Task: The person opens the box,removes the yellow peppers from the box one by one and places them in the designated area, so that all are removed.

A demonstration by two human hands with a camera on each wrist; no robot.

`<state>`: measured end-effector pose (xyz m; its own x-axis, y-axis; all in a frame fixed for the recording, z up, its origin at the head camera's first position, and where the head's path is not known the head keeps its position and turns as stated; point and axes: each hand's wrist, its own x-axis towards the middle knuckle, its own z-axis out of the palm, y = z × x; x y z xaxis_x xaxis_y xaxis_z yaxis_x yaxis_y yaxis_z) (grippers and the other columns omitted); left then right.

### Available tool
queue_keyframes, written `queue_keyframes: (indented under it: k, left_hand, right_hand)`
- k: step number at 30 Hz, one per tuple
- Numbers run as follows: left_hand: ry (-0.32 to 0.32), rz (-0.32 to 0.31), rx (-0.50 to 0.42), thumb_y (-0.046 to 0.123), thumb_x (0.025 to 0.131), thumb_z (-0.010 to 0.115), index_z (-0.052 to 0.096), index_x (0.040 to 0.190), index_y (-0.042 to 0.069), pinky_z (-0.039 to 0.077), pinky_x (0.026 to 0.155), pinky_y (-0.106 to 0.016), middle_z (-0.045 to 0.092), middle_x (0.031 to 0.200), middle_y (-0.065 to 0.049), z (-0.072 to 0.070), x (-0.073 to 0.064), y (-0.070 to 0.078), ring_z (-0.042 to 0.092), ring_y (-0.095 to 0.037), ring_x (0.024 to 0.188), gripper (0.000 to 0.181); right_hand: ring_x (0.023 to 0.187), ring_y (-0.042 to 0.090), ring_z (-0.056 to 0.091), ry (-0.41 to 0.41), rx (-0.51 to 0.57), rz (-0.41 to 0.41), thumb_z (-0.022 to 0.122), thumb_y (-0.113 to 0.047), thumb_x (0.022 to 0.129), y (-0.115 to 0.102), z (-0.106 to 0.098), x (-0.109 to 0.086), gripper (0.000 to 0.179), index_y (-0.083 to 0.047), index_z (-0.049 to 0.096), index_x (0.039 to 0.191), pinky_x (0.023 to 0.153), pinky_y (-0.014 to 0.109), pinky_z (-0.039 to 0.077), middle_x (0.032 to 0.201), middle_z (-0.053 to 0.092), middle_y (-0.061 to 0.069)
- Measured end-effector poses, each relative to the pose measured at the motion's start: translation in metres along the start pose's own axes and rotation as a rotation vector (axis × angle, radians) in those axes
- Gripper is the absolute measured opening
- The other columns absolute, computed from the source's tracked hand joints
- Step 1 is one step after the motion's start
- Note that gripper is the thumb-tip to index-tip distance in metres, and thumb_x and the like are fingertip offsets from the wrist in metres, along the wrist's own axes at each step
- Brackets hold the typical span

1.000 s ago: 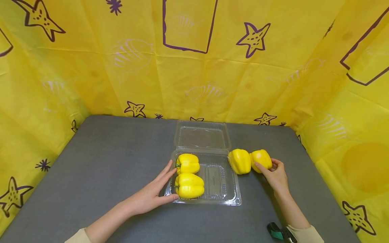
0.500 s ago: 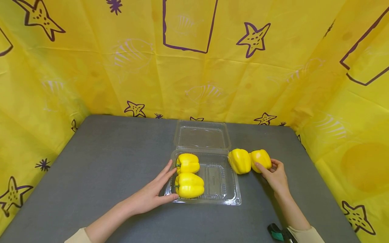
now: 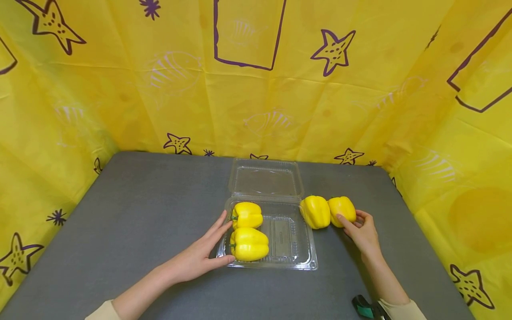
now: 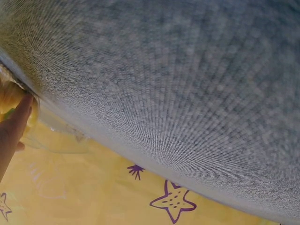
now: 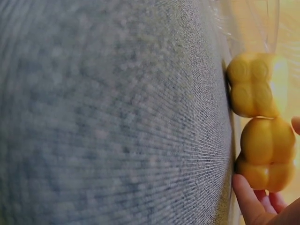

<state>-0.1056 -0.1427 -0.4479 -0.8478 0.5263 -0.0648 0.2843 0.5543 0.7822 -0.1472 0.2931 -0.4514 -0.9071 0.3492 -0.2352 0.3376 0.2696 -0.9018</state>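
One pepper (image 3: 343,209), on the worktop (image 3: 172,222), is pinched in the person's R grip (image 3: 364,234), touching a 2nd pepper (image 3: 317,212) at the box's (image 3: 281,233) R edge. A hard push L could jam the 2nd pepper vs. the box & skid it, esp. since the L grip (image 3: 196,253) clasps nothing, fingers straight. Box: far pepper (image 3: 249,214) + near pepper (image 3: 250,244) in L half, R half bare, lid (image 3: 268,180) folded back.
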Motion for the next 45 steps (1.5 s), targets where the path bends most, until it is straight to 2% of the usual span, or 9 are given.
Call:
queue_keyframes:
  k: [6,12,16,19,22,26,35,41,45]
  left_hand:
    - [0.000,-0.003,-0.003,0.059,0.088,0.062,0.021,0.157,0.017,0.028,0.109,-0.056,-0.005,0.163,0.006,0.000,0.000,0.000,0.015,-0.026,0.146,0.090]
    - [-0.004,-0.002,-0.007,0.059,0.088,0.062,0.021,0.157,0.017,0.029,0.108,-0.057,-0.005,0.163,0.006,0.000,-0.001,0.000,0.016,-0.028,0.146,0.090]
    - [-0.005,-0.004,-0.008,0.059,0.088,0.061,0.020,0.157,0.018,0.029,0.108,-0.057,-0.006,0.163,0.006,0.001,-0.001,-0.001,0.015,-0.027,0.146,0.090]
    - [-0.004,-0.006,-0.008,0.059,0.088,0.062,0.020,0.157,0.018,0.028,0.109,-0.056,-0.006,0.163,0.007,0.001,0.000,-0.001,0.015,-0.026,0.146,0.090]
    - [-0.003,-0.006,-0.010,0.059,0.088,0.062,0.020,0.157,0.018,0.028,0.109,-0.056,-0.006,0.163,0.007,0.001,0.000,-0.001,0.015,-0.025,0.146,0.090]
    - [-0.003,-0.005,-0.014,0.059,0.088,0.062,0.020,0.157,0.017,0.028,0.109,-0.056,-0.005,0.163,0.007,0.001,0.000,-0.001,0.014,-0.025,0.146,0.091]
    - [0.000,0.001,-0.013,0.059,0.088,0.062,0.021,0.157,0.018,0.028,0.109,-0.056,-0.005,0.163,0.007,0.001,0.000,-0.001,0.014,-0.025,0.146,0.090]
    - [-0.003,0.000,-0.013,0.059,0.088,0.062,0.020,0.157,0.017,0.028,0.109,-0.057,-0.005,0.163,0.006,0.001,0.000,-0.001,0.015,-0.027,0.146,0.090]
    - [-0.008,-0.004,-0.012,0.059,0.088,0.062,0.020,0.157,0.017,0.029,0.108,-0.058,-0.005,0.163,0.006,0.000,0.000,0.000,0.016,-0.028,0.146,0.090]
  right_hand:
    - [0.107,0.018,0.046,-0.006,-0.002,-0.008,0.072,-0.040,0.088,0.002,-0.001,-0.001,0.089,0.002,0.020,0.148,0.072,0.011,0.049,0.147,0.030,0.021]
    - [0.101,0.013,0.048,0.018,-0.026,-0.032,0.071,-0.041,0.088,0.001,-0.002,-0.002,0.086,0.001,0.024,0.146,0.072,0.010,0.048,0.141,0.036,0.019]
    - [0.107,0.015,0.046,0.043,-0.060,-0.041,0.070,-0.044,0.088,-0.001,-0.003,-0.004,0.084,-0.002,0.026,0.146,0.076,0.010,0.044,0.141,0.039,0.017]
    - [0.119,0.022,0.042,0.057,-0.070,-0.055,0.069,-0.046,0.088,-0.004,-0.004,-0.005,0.084,-0.004,0.027,0.147,0.087,0.021,0.039,0.144,0.038,0.015]
    - [0.129,0.027,0.035,0.074,-0.054,-0.077,0.069,-0.046,0.088,-0.006,-0.005,-0.006,0.083,-0.005,0.028,0.148,0.097,0.037,0.034,0.147,0.034,0.014]
    - [0.133,0.031,0.028,0.107,-0.039,-0.111,0.070,-0.043,0.089,-0.010,-0.005,-0.007,0.081,-0.005,0.029,0.148,0.103,0.048,0.028,0.148,0.032,0.014]
    - [0.131,0.026,0.034,0.207,0.015,-0.163,0.072,-0.037,0.088,-0.022,-0.002,-0.016,0.072,-0.011,0.036,0.145,0.102,0.040,0.038,0.145,0.034,0.007]
    - [0.128,0.030,0.038,0.212,0.004,-0.200,0.072,-0.036,0.088,-0.030,-0.001,-0.024,0.070,-0.015,0.037,0.146,0.104,0.043,0.037,0.147,0.032,0.007]
    - [0.127,0.021,0.037,0.215,-0.016,-0.267,0.073,-0.031,0.088,-0.035,0.003,-0.029,0.067,-0.013,0.040,0.143,0.102,0.037,0.038,0.143,0.037,0.003]
